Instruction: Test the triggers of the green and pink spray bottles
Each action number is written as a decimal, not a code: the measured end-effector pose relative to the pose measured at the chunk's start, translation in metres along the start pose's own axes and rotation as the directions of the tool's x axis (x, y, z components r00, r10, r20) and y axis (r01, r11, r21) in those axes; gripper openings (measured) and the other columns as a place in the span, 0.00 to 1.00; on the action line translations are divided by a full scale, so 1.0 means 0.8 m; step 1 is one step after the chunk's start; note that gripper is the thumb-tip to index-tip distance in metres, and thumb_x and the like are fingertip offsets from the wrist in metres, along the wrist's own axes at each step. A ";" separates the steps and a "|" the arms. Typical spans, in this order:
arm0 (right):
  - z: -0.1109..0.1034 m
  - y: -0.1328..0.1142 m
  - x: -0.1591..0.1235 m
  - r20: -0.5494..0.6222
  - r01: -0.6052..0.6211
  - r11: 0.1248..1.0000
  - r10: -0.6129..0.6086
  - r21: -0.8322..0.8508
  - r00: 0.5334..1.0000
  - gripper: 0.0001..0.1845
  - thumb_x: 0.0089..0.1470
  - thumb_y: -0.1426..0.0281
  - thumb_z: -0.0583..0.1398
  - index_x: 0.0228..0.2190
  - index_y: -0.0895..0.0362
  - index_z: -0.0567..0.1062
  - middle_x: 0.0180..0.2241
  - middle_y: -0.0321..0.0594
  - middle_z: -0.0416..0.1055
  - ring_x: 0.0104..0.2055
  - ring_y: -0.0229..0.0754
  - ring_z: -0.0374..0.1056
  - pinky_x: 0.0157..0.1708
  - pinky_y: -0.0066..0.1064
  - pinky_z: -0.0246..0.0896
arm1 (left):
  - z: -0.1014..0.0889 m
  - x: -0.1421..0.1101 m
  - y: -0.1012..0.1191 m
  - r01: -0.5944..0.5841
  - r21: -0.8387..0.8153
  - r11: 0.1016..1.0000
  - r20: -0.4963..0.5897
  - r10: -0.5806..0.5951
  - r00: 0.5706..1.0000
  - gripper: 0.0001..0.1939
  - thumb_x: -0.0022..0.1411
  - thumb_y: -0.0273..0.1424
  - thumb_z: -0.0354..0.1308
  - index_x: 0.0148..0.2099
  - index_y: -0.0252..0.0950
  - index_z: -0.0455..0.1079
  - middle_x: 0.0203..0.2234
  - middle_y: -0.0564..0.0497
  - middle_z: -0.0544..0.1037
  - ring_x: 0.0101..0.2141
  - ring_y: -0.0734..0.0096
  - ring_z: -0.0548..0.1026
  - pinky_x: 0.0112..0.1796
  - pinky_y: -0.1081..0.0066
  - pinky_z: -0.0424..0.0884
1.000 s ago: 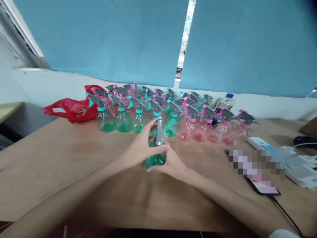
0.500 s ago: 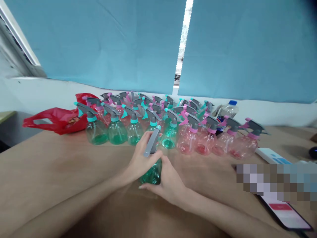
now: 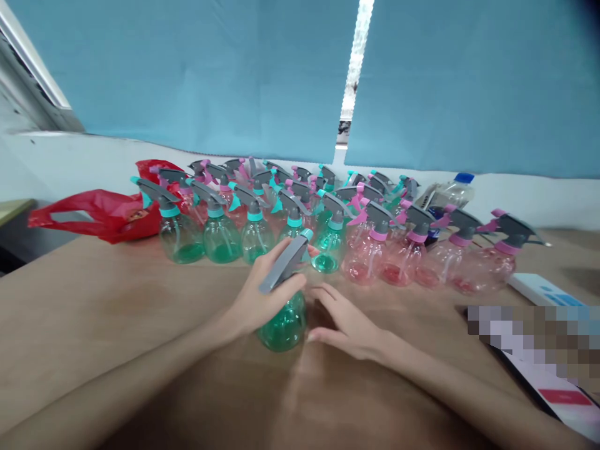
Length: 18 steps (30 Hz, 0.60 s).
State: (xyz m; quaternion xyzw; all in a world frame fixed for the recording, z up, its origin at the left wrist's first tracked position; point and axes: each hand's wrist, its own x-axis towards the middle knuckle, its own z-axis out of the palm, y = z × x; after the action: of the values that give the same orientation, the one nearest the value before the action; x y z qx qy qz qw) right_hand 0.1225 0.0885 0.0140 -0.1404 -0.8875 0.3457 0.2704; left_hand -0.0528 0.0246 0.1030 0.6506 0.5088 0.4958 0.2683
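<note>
Holding hand: left hand point(image 3: 260, 299) is closed around the neck of 1 green bottle point(image 3: 282, 330).
Spray head point(image 3: 287, 262): already on this bottle, above the grip.
Right hand point(image 3: 349, 322): open and curved, just beside the bottle, right of the grip.
Front row beyond the grip: 5 green bottles point(image 3: 222, 247) and 4 pink bottles point(image 3: 359, 269), all with heads.
Work left: I cannot tell.

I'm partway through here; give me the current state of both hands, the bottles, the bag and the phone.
Left hand: closed around the held bottle's neck
Right hand: open, beside the held bottle
Held bottle: sprayer on
Green bottles: standing, sprayers on
Pink bottles: sprayers on
Blue-capped bottle: cap on
Red bag: crumpled
Phone: screen lit, partly pixelated
</note>
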 end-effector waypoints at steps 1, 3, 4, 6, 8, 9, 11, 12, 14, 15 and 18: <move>-0.007 0.005 0.000 0.007 -0.005 0.999 0.006 -0.034 1.000 0.30 0.55 0.49 0.57 0.53 0.54 0.66 0.55 0.49 0.64 0.57 0.52 0.61 0.55 0.48 0.58 | 0.000 0.001 0.000 0.013 -0.018 1.000 0.010 -0.013 1.000 0.16 0.52 0.26 0.52 0.45 0.40 0.69 0.39 0.51 0.76 0.38 0.62 0.77 0.45 0.58 0.73; -0.017 0.017 -0.001 -0.013 -0.027 0.995 0.026 -0.091 1.000 0.26 0.58 0.50 0.55 0.50 0.53 0.69 0.54 0.48 0.65 0.57 0.52 0.61 0.56 0.48 0.57 | -0.001 0.002 -0.001 0.031 -0.041 0.999 0.024 -0.030 0.999 0.16 0.52 0.27 0.52 0.44 0.40 0.70 0.37 0.51 0.77 0.38 0.61 0.77 0.44 0.58 0.74; -0.020 0.023 -0.001 -0.030 -0.044 0.993 0.041 -0.114 0.999 0.24 0.59 0.51 0.54 0.48 0.53 0.70 0.54 0.48 0.65 0.57 0.51 0.61 0.56 0.48 0.57 | -0.001 0.002 -0.002 0.034 -0.045 0.998 0.023 -0.033 0.999 0.16 0.52 0.27 0.53 0.45 0.40 0.70 0.36 0.51 0.77 0.38 0.60 0.77 0.44 0.58 0.74; -0.024 0.034 -0.001 -0.062 -0.086 0.985 0.077 -0.150 0.995 0.21 0.61 0.53 0.53 0.46 0.54 0.73 0.53 0.48 0.66 0.57 0.49 0.62 0.57 0.46 0.57 | -0.001 0.002 -0.004 0.033 -0.044 0.998 0.015 -0.033 0.999 0.16 0.52 0.27 0.53 0.45 0.40 0.70 0.36 0.51 0.77 0.38 0.60 0.77 0.42 0.59 0.74; -0.023 0.044 -0.001 -0.084 -0.123 0.977 0.109 -0.177 0.990 0.18 0.62 0.56 0.54 0.43 0.54 0.74 0.52 0.48 0.68 0.55 0.48 0.64 0.56 0.45 0.59 | 0.000 0.001 -0.004 0.040 -0.040 0.998 0.005 -0.039 0.999 0.17 0.51 0.27 0.53 0.44 0.40 0.71 0.38 0.51 0.77 0.39 0.60 0.77 0.41 0.60 0.74; -0.022 0.048 -0.002 -0.091 -0.132 0.972 0.117 -0.193 0.989 0.17 0.61 0.57 0.55 0.43 0.55 0.75 0.51 0.48 0.69 0.54 0.48 0.65 0.56 0.44 0.59 | 0.000 0.001 -0.004 0.045 -0.039 0.998 0.001 -0.045 0.999 0.17 0.51 0.26 0.53 0.44 0.40 0.71 0.40 0.51 0.77 0.40 0.60 0.77 0.42 0.60 0.74; -0.017 0.053 -0.003 -0.095 -0.129 0.961 0.109 -0.244 0.990 0.17 0.60 0.58 0.57 0.44 0.56 0.75 0.51 0.48 0.70 0.54 0.48 0.66 0.55 0.44 0.61 | 0.001 0.001 -0.002 0.049 -0.044 0.998 -0.001 -0.049 0.999 0.17 0.52 0.26 0.54 0.45 0.40 0.70 0.42 0.51 0.77 0.41 0.60 0.77 0.43 0.61 0.74; -0.015 0.054 -0.003 -0.093 -0.121 0.954 0.099 -0.276 0.991 0.18 0.60 0.58 0.57 0.46 0.56 0.74 0.51 0.49 0.70 0.55 0.49 0.65 0.55 0.44 0.61 | 0.001 0.001 -0.001 0.050 -0.044 0.998 0.004 -0.050 0.999 0.16 0.52 0.27 0.54 0.45 0.40 0.70 0.42 0.51 0.77 0.40 0.61 0.77 0.43 0.61 0.74; -0.012 0.055 -0.003 -0.081 -0.102 0.937 0.079 -0.333 0.994 0.20 0.60 0.60 0.57 0.49 0.58 0.72 0.52 0.50 0.70 0.56 0.50 0.64 0.55 0.45 0.61 | 0.002 0.000 0.003 0.052 -0.030 0.998 0.012 -0.052 0.999 0.15 0.53 0.27 0.54 0.45 0.39 0.69 0.40 0.51 0.77 0.40 0.62 0.77 0.44 0.62 0.74; -0.011 0.055 -0.003 -0.076 -0.096 0.930 0.074 -0.354 0.994 0.20 0.61 0.60 0.57 0.50 0.59 0.72 0.52 0.51 0.70 0.56 0.50 0.64 0.56 0.46 0.60 | 0.002 0.000 0.005 0.056 -0.017 0.998 0.011 -0.056 0.998 0.14 0.53 0.28 0.54 0.44 0.39 0.69 0.39 0.51 0.77 0.39 0.63 0.76 0.44 0.62 0.74; -0.010 0.054 -0.004 -0.068 -0.086 0.920 0.065 -0.382 0.996 0.21 0.61 0.61 0.56 0.51 0.58 0.71 0.52 0.50 0.70 0.57 0.50 0.64 0.57 0.47 0.60 | 0.002 0.001 0.011 0.063 0.018 0.998 0.005 -0.063 0.998 0.13 0.53 0.28 0.54 0.42 0.38 0.69 0.38 0.51 0.76 0.40 0.63 0.76 0.44 0.64 0.74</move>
State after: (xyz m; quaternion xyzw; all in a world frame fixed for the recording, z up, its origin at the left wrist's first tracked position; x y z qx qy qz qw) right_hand 0.1322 0.1226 -0.0118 -0.2341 -0.9243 0.1714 0.2481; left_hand -0.0479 0.0227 0.1105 0.6382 0.5324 0.4808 0.2794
